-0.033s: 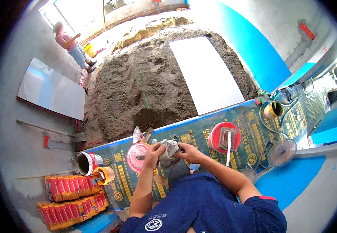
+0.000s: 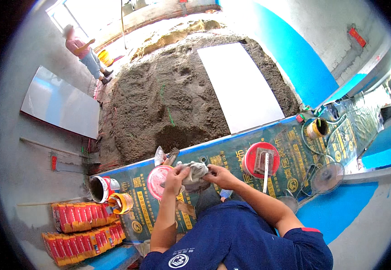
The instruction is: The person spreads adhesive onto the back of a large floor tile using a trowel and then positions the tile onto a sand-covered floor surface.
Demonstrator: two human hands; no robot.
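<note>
Both my hands grip a crumpled grey-and-white cloth (image 2: pixel 197 170) in front of my body. My left hand (image 2: pixel 175 178) pinches its left side, thumb on top. My right hand (image 2: pixel 221 177) is closed on the opposite edge. Its darker lower folds hang between them; whether it is a glove I cannot tell. Just beyond my left hand stands a round red-rimmed bucket (image 2: pixel 154 179), partly covered by that hand. Small trowel-like tools (image 2: pixel 160 156) lie at the mat's far edge. To the right, a flat trowel (image 2: pixel 266 163) rests on a second red bucket (image 2: pixel 251 155).
Rough grey mortar (image 2: pixel 155 112) covers the floor ahead, with a white slab (image 2: pixel 240 87) on it. Another slab (image 2: pixel 60 103) leans at left. Buckets (image 2: pixel 99 189) and red-orange packs (image 2: pixel 83 218) stand lower left. A fan (image 2: pixel 327 177) is at right; a person (image 2: pixel 82 50) stands far left.
The cloth has shifted in my fingers, its folds spreading a little more between the hands. My hands stay in nearly the same place.
</note>
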